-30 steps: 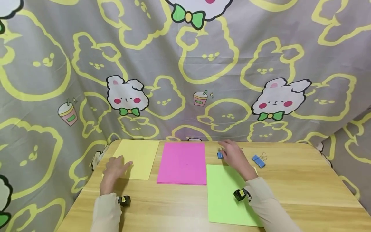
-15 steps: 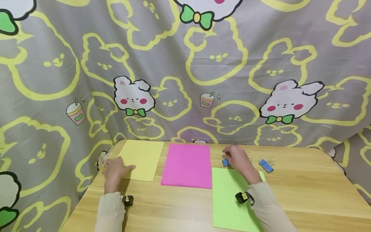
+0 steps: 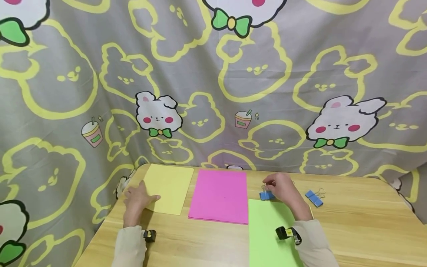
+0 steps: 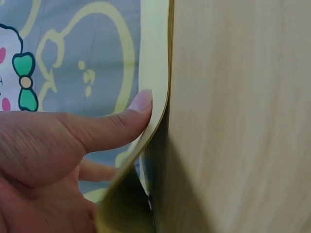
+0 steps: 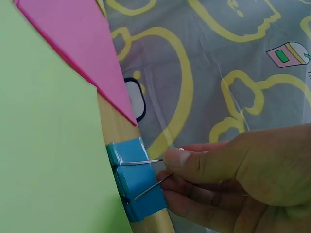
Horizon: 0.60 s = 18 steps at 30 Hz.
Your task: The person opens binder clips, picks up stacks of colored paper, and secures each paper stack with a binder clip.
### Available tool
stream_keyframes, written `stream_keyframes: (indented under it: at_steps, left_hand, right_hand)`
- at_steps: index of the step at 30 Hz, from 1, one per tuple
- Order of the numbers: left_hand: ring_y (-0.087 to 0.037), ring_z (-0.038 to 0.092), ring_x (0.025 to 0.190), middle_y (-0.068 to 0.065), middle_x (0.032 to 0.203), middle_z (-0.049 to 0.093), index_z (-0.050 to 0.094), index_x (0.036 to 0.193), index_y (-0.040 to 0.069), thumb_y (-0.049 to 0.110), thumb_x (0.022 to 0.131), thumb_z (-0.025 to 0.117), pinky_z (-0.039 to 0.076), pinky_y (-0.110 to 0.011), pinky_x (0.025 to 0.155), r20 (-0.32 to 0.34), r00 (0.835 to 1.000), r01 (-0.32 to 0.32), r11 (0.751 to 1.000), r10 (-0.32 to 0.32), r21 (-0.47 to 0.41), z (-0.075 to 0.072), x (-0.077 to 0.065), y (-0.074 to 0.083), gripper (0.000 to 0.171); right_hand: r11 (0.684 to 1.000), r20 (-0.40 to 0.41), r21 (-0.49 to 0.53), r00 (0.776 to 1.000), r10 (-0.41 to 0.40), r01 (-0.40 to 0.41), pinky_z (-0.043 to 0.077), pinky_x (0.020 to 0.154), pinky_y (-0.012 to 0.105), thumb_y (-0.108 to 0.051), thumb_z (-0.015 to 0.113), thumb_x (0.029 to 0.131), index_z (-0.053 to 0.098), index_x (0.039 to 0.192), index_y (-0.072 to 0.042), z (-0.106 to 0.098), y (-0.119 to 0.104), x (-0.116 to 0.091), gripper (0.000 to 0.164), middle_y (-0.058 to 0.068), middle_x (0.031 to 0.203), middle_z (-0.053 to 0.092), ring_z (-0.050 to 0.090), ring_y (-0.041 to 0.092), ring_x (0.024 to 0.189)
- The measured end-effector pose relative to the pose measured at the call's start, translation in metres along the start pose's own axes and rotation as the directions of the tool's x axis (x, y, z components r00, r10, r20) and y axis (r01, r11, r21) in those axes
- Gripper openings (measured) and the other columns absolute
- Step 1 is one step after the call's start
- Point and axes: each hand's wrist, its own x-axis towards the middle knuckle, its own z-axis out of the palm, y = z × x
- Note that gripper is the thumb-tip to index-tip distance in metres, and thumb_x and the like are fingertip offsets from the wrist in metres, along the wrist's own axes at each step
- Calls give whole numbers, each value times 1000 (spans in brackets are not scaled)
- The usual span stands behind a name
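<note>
In the head view my right hand (image 3: 283,190) is bent over a blue binder clip (image 3: 266,195) just behind the green paper (image 3: 267,231). The right wrist view has thumb and fingertips pinching at a wire handle of the blue clip (image 5: 138,179), which stands right behind the green paper's edge. My left hand (image 3: 137,200) rests at the left side of the yellow paper (image 3: 170,189), fingers spread. Seen from the left wrist, the thumb lies on the yellow paper (image 4: 156,68), whose near corner bends up toward the palm.
A pink stack of paper (image 3: 219,196) lies between the yellow and green ones on the wooden table (image 3: 200,244). More blue binder clips (image 3: 314,198) with raised wire handles lie to the right. A patterned curtain (image 3: 213,85) hangs behind the table's far edge.
The right hand has drawn the blue binder clip closer to the green paper, and more of the clip now shows. The left hand stays on the yellow paper. The head view has shifted slightly.
</note>
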Motion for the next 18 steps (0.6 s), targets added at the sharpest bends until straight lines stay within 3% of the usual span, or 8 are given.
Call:
stream_keyframes:
  at_steps: [4,8,11,14,16,18]
  left_hand:
    - [-70,19,136,-52,148,21,3,157,-13,30,92,78,16,-83,105,14,1000,-4,999,4,-44,-2,2,1,107]
    - [-64,39,129,-46,143,39,4,154,-17,17,94,74,18,-83,104,6,1000,-16,995,16,-100,-4,3,2,98]
    - [-59,54,111,-45,129,51,17,149,-19,10,95,64,36,-76,95,-30,999,-34,994,31,-103,-3,2,-1,77]
    - [-44,58,85,-35,107,59,37,134,-16,3,94,55,49,-57,73,-67,996,-60,993,54,-101,-2,2,-7,48]
    - [-34,51,72,-26,91,56,45,115,-11,0,89,51,44,-43,60,-73,995,-76,992,69,-106,-1,2,-10,28]
    - [-25,41,64,-15,77,46,43,97,-5,-2,84,49,35,-34,54,-72,994,-94,989,86,-115,-2,2,-12,15]
  right_hand:
    - [1000,2,21,1000,7,-7,58,67,37,4,72,92,75,104,6,-3,-1,0,13,12,91,75,71,24,80]
    - [1000,-6,-11,1000,-23,23,58,68,38,3,73,92,76,101,4,-3,0,1,10,9,88,74,70,21,78]
    - [998,-10,-43,999,-37,36,57,68,38,0,74,92,76,99,1,-1,2,1,8,7,87,74,68,19,77]
    - [998,-14,-50,999,-40,39,56,69,39,-1,74,93,76,99,-1,0,5,1,7,5,87,73,67,18,77]
    - [998,-17,-49,999,-46,45,56,69,40,-1,73,93,76,98,-2,0,6,0,6,4,87,73,67,18,77]
    - [998,-15,-44,999,-51,50,56,69,41,-1,73,93,76,98,-2,0,8,0,6,5,87,73,67,19,78]
